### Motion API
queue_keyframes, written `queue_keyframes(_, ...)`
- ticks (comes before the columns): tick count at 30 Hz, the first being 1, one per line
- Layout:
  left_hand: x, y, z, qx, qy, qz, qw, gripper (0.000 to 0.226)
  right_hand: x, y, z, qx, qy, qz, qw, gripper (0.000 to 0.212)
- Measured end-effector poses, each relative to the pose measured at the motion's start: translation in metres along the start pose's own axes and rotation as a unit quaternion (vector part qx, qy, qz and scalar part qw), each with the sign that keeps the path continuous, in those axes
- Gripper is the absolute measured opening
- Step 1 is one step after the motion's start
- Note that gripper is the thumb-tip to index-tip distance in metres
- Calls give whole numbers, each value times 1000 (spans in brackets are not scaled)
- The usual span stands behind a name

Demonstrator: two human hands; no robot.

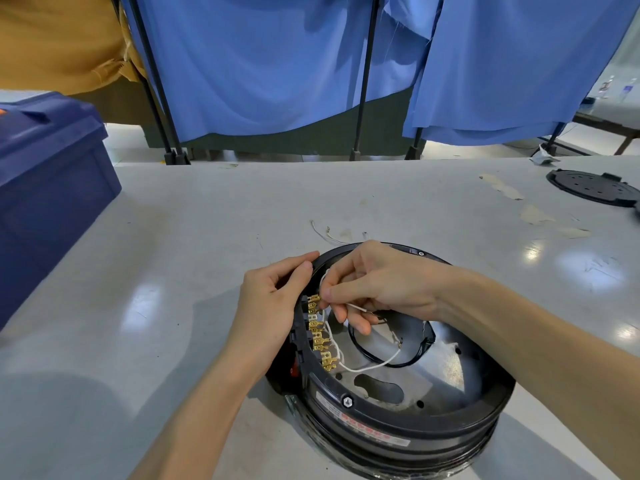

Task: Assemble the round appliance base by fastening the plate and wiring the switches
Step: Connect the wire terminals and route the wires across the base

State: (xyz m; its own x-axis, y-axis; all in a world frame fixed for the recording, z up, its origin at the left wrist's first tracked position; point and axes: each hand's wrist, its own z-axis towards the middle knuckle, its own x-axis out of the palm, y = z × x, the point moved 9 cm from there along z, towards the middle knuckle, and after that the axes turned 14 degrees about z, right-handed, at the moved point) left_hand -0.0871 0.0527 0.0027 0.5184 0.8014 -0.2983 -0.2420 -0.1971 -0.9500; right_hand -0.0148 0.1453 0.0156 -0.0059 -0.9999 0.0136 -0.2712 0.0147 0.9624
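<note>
Near the worktop's front edge, a left hand grips the rim of the round appliance base; the right hand pinches a white wire at the brass terminals; best pushed on squarely, fully seated.

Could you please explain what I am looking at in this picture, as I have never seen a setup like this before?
There is no machine here: a person works with bare hands, and the one picture comes from a camera worn on their head, looking down. On the grey table stands a round black appliance base with a silver metal plate inside and a row of brass switch terminals along its wall. The left hand grips the base's rim. The right hand pinches a thin white wire next to the terminals. To the left stands a dark blue plastic crate; further off on the table lie a flat black perforated disc and loose short wires. Blue curtains hang behind.
</note>
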Motion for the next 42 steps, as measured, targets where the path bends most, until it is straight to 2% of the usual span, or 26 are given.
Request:
queue_keyframes(6, -1, -5, -3, 15, 14, 3, 1000, 20, -8, 1, -3, 5, -12, 6, 1000, 12)
queue_keyframes(9, -4, -21, -7, 73, 19, 34, 997, 22, -17, 4, -8, -4, -28, 30, 999, 13)
queue_keyframes(12, -10, -38, -9, 138, -7, 123, 983, 30, -20, 4, -10, 2, -25, 74, 997, 14)
queue_keyframes(17, -8, -48, -12, 165, -2, 177, 970, 13, -17, 2, -10, 30, -2, 103, 994, 16)
queue_keyframes(21, -7, -46, -9, 147, 4, 182, 972, 16, -22, 10, -11, -25, -37, -1, 999, 21)
queue_keyframes(25, -10, -38, -8, 112, -6, 170, 979, 16, -31, 30, -17, -114, -85, -61, 988, 8)
queue_keyframes(33, -6, -28, -7, 88, -11, 162, 983, 24, -19, 48, -23, -232, -142, -232, 934, 5)
queue_keyframes(38, -13, -23, -7, 72, -51, 79, 993, 30, -18, 41, -21, -195, -99, -180, 959, 7)
queue_keyframes(42, -5, -16, -5, 49, -23, 75, 996, 31, -13, 26, -16, -118, -54, -187, 974, 11)
